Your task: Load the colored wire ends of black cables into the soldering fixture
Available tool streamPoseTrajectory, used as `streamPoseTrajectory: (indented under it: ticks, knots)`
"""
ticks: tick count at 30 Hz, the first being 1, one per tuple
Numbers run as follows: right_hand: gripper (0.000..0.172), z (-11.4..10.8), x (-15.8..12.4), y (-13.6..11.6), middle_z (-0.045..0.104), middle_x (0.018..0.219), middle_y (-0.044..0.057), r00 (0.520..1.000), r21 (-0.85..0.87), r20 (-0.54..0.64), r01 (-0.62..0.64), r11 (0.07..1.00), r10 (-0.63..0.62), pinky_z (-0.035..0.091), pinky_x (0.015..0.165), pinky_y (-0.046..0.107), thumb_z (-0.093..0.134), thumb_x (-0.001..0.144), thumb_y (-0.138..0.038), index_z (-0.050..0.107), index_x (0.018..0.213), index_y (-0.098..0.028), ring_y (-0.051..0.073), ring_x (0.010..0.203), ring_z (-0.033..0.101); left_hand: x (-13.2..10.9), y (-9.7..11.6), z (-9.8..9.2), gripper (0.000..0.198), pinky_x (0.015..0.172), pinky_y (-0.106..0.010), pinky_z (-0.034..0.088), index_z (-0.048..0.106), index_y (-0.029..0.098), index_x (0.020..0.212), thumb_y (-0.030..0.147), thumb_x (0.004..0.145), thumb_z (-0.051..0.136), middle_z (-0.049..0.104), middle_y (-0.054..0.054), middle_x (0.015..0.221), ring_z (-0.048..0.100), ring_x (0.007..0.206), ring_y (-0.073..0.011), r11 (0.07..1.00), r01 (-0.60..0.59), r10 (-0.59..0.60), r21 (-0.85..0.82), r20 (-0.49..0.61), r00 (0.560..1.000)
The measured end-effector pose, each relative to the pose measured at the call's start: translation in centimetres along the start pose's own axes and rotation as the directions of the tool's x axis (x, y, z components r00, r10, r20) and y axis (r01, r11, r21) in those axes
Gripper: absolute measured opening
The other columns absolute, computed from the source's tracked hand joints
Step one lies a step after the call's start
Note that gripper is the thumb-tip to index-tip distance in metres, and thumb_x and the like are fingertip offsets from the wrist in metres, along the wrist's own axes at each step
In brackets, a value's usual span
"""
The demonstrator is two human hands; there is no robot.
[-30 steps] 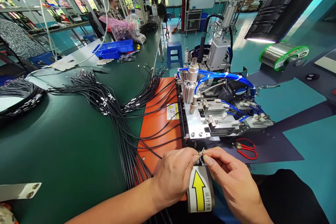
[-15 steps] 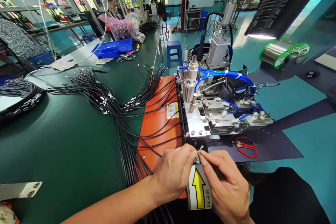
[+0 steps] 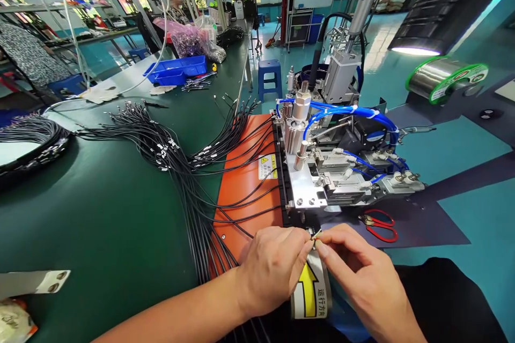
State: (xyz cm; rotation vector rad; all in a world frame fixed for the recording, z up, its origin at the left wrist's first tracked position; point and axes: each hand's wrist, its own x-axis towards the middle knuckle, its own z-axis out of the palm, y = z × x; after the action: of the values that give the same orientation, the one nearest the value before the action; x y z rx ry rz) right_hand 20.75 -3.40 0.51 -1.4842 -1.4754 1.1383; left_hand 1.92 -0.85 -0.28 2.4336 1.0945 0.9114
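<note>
My left hand (image 3: 277, 260) is closed, its thumb and forefinger pinching the end of a cable whose thin coloured wires (image 3: 316, 236) stick out at the fingertips. Thumb and forefinger of my right hand (image 3: 364, 270) close on the same wires from the right; the rest of the cable is hidden by my hands. Both hands are just in front of a bench machine (image 3: 308, 185) with metal cylinders and blue air tubes. Below my fingers is a rounded part with a yellow arrow label (image 3: 309, 295). Black cables (image 3: 197, 236) run over the orange plate (image 3: 249, 144) to the left.
Red-handled cutters (image 3: 380, 225) lie right of the machine. A solder wire spool (image 3: 446, 77) and a black lamp (image 3: 438, 5) hang over the right side. Bundled cables (image 3: 161, 144), a cable coil (image 3: 36, 144) and blue trays (image 3: 177, 68) lie on the green table (image 3: 120, 225). A person sits farther back.
The view has shifted slightly, so the machine appears farther right. My right hand has tilted lower and to the right, with its fingertips still at the wires. My left hand keeps its pinch.
</note>
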Motion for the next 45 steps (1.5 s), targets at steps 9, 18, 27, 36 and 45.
streamPoseTrajectory:
  ticks: [9,18,27,36,45]
  knots:
    - [0.019,-1.1,0.0,-0.5,0.065,0.093,-0.003,0.998,-0.083,0.057,-0.013,0.996,0.018,0.045,0.080,0.024,0.063,0.096,-0.045,0.069,0.091,-0.028,0.013,0.087,0.062,0.5,0.4,-0.3,0.020,0.056,-0.034,0.031,0.055,0.015,0.081,0.016,0.100,0.048,0.051,-0.001,0.067,0.041,0.059,-0.0162,0.989,-0.106,0.109,0.100,-0.021,0.994]
    - [0.023,-1.5,0.2,-0.5,0.067,0.097,-0.001,0.993,-0.073,0.102,-0.045,0.996,0.053,0.046,0.084,0.026,0.063,0.096,-0.048,0.070,0.093,-0.026,0.015,0.092,0.062,0.5,0.5,-0.5,0.022,0.055,-0.034,0.029,0.052,0.016,0.078,0.017,0.100,0.047,0.048,0.000,0.066,0.039,0.059,-0.0164,0.986,-0.114,0.116,0.120,-0.013,0.993]
    - [0.024,-1.6,0.4,-0.3,0.067,0.097,-0.001,0.990,-0.040,0.119,-0.071,0.997,0.075,0.046,0.086,0.026,0.063,0.096,-0.049,0.072,0.096,-0.027,0.015,0.093,0.063,0.5,0.5,-0.5,0.021,0.056,-0.034,0.028,0.052,0.016,0.079,0.017,0.100,0.047,0.048,0.000,0.067,0.039,0.059,-0.0165,0.986,-0.105,0.106,0.130,-0.001,0.994]
    - [0.024,-1.6,0.4,-0.2,0.067,0.096,-0.002,0.987,-0.015,0.127,-0.095,0.995,0.096,0.044,0.087,0.026,0.064,0.095,-0.050,0.072,0.097,-0.027,0.015,0.092,0.062,0.5,0.5,-0.5,0.022,0.056,-0.034,0.029,0.053,0.016,0.079,0.016,0.100,0.046,0.049,-0.001,0.067,0.039,0.059,-0.0166,0.986,-0.102,0.104,0.131,-0.010,0.994]
    - [0.026,-1.7,0.8,-0.5,0.067,0.094,-0.001,0.976,0.065,0.192,-0.117,0.991,0.102,0.045,0.084,0.026,0.063,0.096,-0.048,0.073,0.101,-0.024,0.015,0.089,0.061,0.5,0.3,-0.3,0.023,0.054,-0.034,0.031,0.052,0.016,0.079,0.019,0.100,0.045,0.050,-0.001,0.067,0.040,0.059,-0.0164,0.989,-0.104,0.103,0.102,0.015,0.995]
